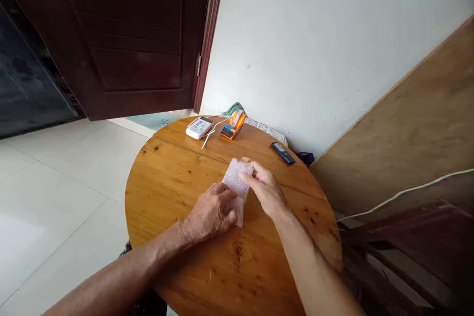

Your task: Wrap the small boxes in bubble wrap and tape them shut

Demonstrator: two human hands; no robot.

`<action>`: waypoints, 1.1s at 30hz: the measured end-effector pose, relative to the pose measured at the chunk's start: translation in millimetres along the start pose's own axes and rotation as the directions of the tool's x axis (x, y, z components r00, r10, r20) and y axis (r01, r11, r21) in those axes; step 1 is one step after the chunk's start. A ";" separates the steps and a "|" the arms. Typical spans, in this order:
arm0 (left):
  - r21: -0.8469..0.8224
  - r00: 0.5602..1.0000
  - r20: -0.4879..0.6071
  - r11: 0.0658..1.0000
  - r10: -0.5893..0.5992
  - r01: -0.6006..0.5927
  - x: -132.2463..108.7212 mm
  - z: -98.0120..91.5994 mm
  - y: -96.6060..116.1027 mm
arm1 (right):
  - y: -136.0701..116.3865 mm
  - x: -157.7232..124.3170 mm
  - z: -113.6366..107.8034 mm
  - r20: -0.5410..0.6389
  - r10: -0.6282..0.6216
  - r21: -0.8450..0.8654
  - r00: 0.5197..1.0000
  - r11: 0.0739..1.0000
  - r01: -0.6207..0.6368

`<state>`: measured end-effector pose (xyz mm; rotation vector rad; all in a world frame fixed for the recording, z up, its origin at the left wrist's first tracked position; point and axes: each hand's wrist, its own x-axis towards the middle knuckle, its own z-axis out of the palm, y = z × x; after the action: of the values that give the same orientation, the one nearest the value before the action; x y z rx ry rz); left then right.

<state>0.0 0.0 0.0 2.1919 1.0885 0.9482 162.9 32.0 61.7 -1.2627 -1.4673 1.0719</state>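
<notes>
A small piece of bubble wrap [237, 176] lies on the round wooden table [166, 197], near the middle. At its upper right edge, my right hand [264, 188] grips it between the thumb, laid on top, and the fingers. My left hand [214, 211] rests over the lower left part with its fingers curled in against the wrap. Below those fingers a narrow strip of the same wrap sticks out. Whether anything is inside the wrap cannot be made out.
At the table's far side are a white box-like device [200, 128], a white cable [210, 136] and an orange tape dispenser [236, 124]. A dark, slim handheld device [283, 153] lies to the right. Behind stand a white wall [314, 49] and a dark door [140, 34].
</notes>
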 end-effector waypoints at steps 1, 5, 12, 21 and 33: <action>0.027 1.000 -0.011 0.999 -0.021 0.021 -0.4 -0.4 1.6 | -2.2 -6.3 1.5 -0.007 -0.007 -0.017 1.000 1.000 0.007; 0.106 0.990 -0.070 0.985 -0.127 0.133 -1.2 -4.8 7.7 | -8.2 -29.9 6.9 -0.036 -0.051 -0.097 0.998 0.994 0.048; 0.014 0.984 -0.119 0.991 -0.130 0.132 0.5 -12.3 5.9 | -7.9 -62.4 12.0 -0.026 -0.174 -0.253 0.984 0.954 0.162; -0.210 0.995 0.077 0.975 -0.056 0.071 3.3 -17.4 -3.3 | 16.8 -94.6 22.1 0.025 -0.372 -0.404 0.928 0.845 0.350; -0.174 0.986 0.148 0.983 0.081 -0.055 -1.7 -27.5 -6.0 | 33.5 -96.5 23.5 0.043 -0.520 -0.475 0.853 0.741 0.475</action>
<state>-24.7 5.5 12.5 2.1341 0.8346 0.8500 154.9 -61.7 15.4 -1.1076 -1.9213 0.2913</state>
